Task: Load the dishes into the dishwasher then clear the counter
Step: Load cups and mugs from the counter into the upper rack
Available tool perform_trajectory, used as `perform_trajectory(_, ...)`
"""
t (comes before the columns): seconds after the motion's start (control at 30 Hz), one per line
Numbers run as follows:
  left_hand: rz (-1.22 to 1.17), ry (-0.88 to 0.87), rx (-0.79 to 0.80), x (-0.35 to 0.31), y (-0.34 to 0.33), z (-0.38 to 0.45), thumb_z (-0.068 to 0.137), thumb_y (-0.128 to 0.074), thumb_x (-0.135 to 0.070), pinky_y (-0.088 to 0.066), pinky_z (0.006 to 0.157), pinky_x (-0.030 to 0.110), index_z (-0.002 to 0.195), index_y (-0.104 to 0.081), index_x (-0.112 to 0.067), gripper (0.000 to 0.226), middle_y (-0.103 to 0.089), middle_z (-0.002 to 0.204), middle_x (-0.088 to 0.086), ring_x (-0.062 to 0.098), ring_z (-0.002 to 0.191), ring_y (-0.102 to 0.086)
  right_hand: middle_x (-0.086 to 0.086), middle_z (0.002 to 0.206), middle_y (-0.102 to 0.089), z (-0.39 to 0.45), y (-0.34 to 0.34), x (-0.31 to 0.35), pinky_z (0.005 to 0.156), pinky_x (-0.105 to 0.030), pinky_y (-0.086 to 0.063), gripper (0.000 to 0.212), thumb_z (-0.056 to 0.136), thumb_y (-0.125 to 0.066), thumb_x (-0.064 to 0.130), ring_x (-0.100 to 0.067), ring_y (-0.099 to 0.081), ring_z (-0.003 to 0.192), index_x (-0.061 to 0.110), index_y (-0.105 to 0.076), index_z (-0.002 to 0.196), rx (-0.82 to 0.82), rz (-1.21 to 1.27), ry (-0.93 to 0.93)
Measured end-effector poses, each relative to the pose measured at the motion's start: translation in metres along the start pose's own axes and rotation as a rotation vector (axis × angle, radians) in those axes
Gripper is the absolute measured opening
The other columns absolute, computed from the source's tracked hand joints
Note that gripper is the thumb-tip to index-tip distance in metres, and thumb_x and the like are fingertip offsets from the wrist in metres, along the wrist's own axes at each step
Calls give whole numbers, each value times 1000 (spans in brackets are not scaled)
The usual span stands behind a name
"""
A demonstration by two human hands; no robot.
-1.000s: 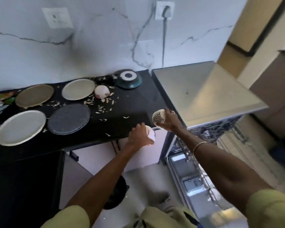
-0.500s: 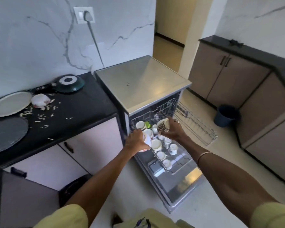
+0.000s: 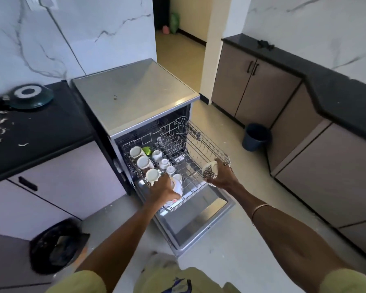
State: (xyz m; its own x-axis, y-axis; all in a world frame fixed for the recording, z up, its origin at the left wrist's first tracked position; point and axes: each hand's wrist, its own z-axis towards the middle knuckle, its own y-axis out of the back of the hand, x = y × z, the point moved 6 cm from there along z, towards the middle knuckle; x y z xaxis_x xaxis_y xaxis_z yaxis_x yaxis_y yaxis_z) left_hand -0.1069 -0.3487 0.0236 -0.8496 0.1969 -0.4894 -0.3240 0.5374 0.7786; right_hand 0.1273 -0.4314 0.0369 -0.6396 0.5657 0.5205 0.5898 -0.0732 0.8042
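- Right now my left hand (image 3: pixel 165 188) grips a white cup (image 3: pixel 177 187) at the rack (image 3: pixel 207 144) front; could knock racked cups (image 3: pixel 144 162).
- Right hand (image 3: pixel 222 176) clasps patterned cup (image 3: pixel 209 171) over rack's edge; slip means floor.

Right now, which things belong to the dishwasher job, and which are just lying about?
Job:
left hand holding a white cup
right hand holding a spotted cup
rack with cups
pan on the counter

Lying about:
bucket
floor bin
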Motion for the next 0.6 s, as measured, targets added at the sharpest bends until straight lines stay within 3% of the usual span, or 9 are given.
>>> perform_trajectory(0.3,-6,57,-55,-4,18,73,57,-89,-40,-48,98,42,140,-39,-14,100,-49,135,10,30,121,-52,-20,139,-46,70,-25,1,100,-56,-46,104,61,-83,51,-40,-46,126,21,-29,145,90,12,45)
perform_trajectory(0.6,-116,78,-120,-3,38,168,63,-87,-34,-40,104,38,152,-25,-16,110,-30,155,11,30,136,-38,-13,130,-54,152,-60,27,97,-44,-49,103,57,-82,57,-33,-51,120,16,-37,140,134,-34,141)
